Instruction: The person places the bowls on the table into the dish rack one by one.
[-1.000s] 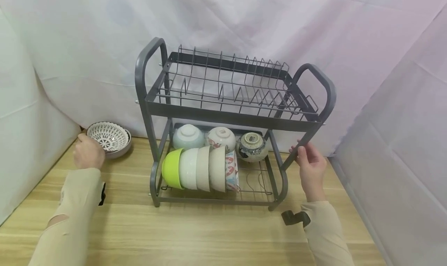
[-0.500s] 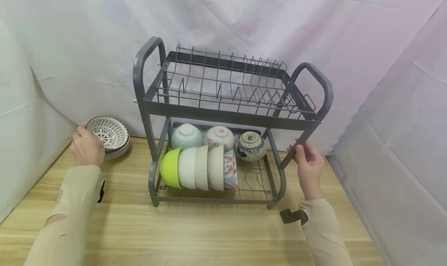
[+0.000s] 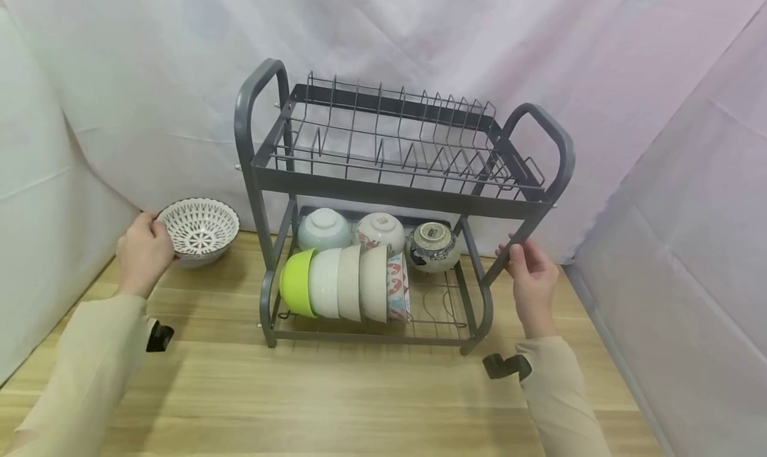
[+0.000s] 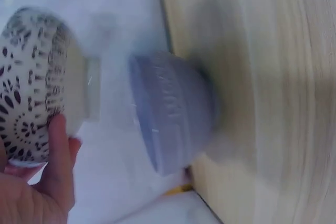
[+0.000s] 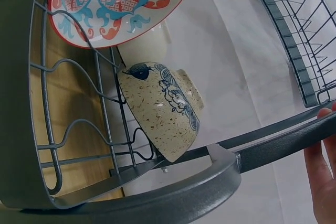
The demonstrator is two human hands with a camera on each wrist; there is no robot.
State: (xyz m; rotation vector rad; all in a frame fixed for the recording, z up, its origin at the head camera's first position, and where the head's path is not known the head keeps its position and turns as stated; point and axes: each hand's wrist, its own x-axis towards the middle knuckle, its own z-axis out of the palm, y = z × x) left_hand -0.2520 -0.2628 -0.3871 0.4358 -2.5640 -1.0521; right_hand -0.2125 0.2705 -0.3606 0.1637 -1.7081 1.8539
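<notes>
My left hand (image 3: 146, 250) pinches the rim of a white bowl with a dark openwork-like pattern (image 3: 200, 227), left of the rack. In the left wrist view this bowl (image 4: 31, 87) hangs clear above a lilac bowl (image 4: 173, 111) standing on the table; from the head, the lilac bowl is mostly hidden beneath it. My right hand (image 3: 533, 280) holds the right front post of a grey two-tier dish rack (image 3: 395, 196), thumb in front and fingers behind. Its fingers (image 5: 321, 177) show at the edge of the right wrist view.
On the lower tier, a lime green bowl (image 3: 295, 284), a white bowl (image 3: 325, 284), beige bowls (image 3: 373, 284) and a red-blue patterned bowl (image 3: 399, 287) stand on edge. Behind them, a pale blue bowl (image 3: 324, 232), a floral bowl (image 3: 379, 232) and a speckled bowl (image 3: 433, 247) lie upside down.
My left hand has lifted the patterned bowl off the lilac bowl and shifted it slightly right. My right hand has kept its hold on the rack post.
</notes>
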